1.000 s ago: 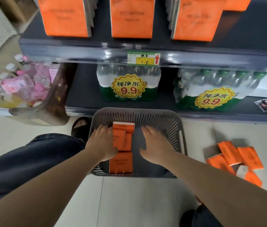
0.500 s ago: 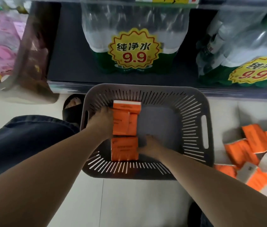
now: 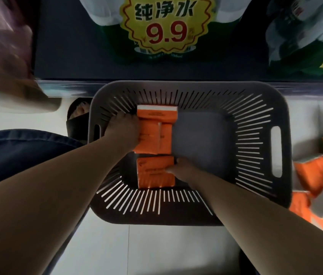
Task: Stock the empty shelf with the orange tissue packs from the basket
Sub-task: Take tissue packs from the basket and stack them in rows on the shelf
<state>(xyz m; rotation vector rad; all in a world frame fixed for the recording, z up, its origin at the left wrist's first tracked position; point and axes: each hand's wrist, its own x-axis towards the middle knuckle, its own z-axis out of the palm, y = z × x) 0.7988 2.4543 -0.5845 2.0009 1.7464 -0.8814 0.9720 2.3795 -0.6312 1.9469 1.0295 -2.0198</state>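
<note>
Head view: basket point(image 3: 255, 90), stocking unfinished.
Left hand point(image 3: 124, 132) clasps far tissue packs point(image 3: 164, 135), 11 o'clock; right hand point(image 3: 182, 169) pinches near pack point(image 3: 152, 175), 6 o'clock. None lifted yet; floor packs point(image 3: 315, 175), 3 o'clock, also wait.

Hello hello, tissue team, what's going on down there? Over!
Left hand grips the far packs in the basket. Right hand pinches the near pack. Nothing lifted yet, nothing in the way. Over.

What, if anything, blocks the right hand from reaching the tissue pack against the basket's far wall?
Likely nothing, so yes. The right hand grips the near pack; bare basket floor leaves a path to the far pack.
</note>
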